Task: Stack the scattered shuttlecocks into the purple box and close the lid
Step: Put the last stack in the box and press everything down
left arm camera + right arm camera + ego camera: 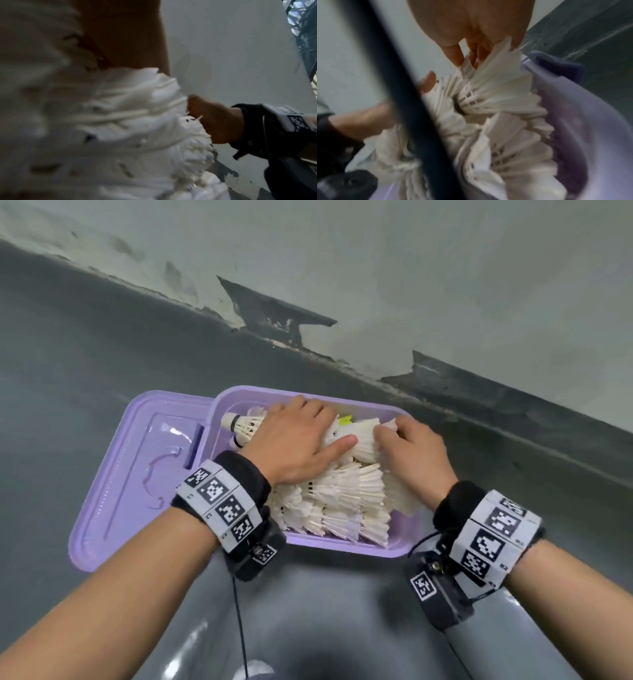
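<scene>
The purple box (342, 546) sits on the grey floor, packed with several white feather shuttlecocks (346, 494). Its lid (137, 474) lies open flat to the left. My left hand (301, 426) lies flat across the pile at the box's far left, fingers straight, thumb stretched right over one shuttlecock (366, 440). My right hand (394, 433) pinches that shuttlecock's skirt at the far right. The right wrist view shows thumb and fingers (453, 54) pinching feather tips of that shuttlecock (496, 88) beside the box wall (573, 128). Feathers (128, 121) fill the blurred left wrist view.
A wall (411, 268) with peeling paint runs right behind the box. Bare grey floor (68, 371) spreads to the left. My grey trouser legs (308, 611) are close in front of the box. A dark cable (412, 108) crosses the right wrist view.
</scene>
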`<action>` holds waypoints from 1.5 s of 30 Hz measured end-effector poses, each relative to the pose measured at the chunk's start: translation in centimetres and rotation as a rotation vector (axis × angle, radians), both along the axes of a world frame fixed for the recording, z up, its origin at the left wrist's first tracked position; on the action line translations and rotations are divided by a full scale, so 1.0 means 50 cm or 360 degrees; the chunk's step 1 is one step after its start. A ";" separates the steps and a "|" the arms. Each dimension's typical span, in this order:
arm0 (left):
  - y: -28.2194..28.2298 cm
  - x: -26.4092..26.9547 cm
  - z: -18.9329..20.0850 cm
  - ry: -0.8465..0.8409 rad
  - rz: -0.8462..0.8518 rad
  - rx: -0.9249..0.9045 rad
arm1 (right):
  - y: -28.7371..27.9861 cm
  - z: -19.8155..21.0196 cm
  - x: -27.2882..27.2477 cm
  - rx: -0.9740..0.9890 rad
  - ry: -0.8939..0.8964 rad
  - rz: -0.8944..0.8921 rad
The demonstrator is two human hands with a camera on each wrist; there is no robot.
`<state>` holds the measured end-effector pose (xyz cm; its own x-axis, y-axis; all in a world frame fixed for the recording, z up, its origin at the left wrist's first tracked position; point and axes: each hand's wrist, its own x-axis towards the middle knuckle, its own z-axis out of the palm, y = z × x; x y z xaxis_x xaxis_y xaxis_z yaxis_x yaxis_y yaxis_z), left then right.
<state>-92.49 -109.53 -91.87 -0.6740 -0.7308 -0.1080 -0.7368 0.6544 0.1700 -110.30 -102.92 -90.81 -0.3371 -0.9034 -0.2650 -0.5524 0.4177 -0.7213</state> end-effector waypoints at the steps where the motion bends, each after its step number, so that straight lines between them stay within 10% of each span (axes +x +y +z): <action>1: 0.004 -0.003 -0.005 0.0003 0.0017 -0.0036 | 0.001 0.000 0.006 -0.0003 0.0087 -0.0001; 14: 0.024 -0.019 -0.020 0.0134 0.0184 0.0007 | 0.003 -0.070 0.032 -0.0485 0.0131 0.0063; 19: 0.042 0.005 0.039 0.0805 0.0393 0.0145 | 0.008 -0.041 0.017 -0.0499 0.0094 0.0090; 23: 0.049 0.034 0.038 0.0392 0.0353 -0.0194 | 0.003 0.004 0.018 -0.0736 0.0227 0.0133; 45: 0.040 0.005 -0.073 0.0187 0.0481 -0.0135 | 0.028 -0.093 0.080 -0.0183 0.0888 0.0362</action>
<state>-92.26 -107.55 -95.50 -0.4297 -0.9025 0.0273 -0.8783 0.4248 0.2195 -106.33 -101.54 -95.46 -0.1925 -0.9813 -0.0009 -0.9258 0.1819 -0.3313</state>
